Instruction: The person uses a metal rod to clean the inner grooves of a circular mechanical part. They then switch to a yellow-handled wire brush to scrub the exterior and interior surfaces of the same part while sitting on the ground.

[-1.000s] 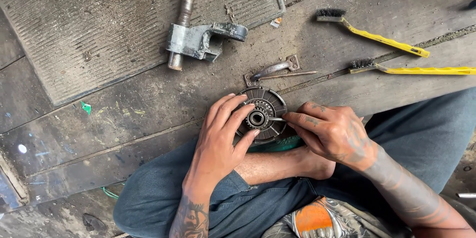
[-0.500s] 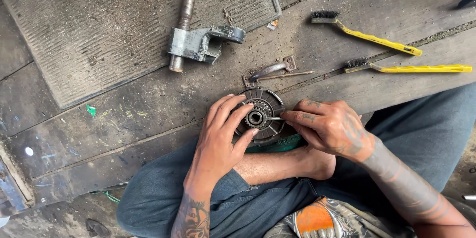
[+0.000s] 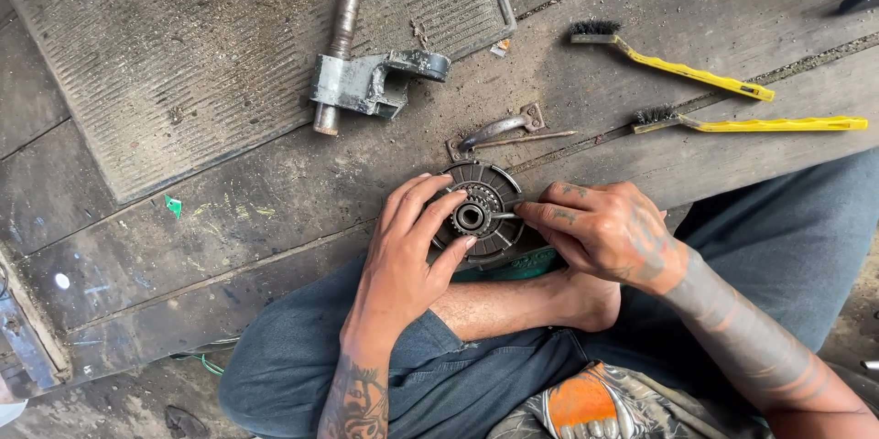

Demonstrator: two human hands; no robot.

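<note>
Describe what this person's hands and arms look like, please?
Both are bare: no gloves, no sleeves. The left hand leads to a forearm with dark tattoo patterns. The right hand has tattoos on its back and fingers, with broad dark bands ringing the forearm.

Bare floor boards [image 3: 229, 238] lie open left of the round clutch part [image 3: 481, 215]. Just beyond it, a small metal lever [image 3: 499, 130] obstructs. Farther off, a shafted metal bracket [image 3: 362, 77] stands on the ribbed mat [image 3: 183, 54]. Two yellow-handled wire brushes [image 3: 696, 73] occupy the right.
</note>
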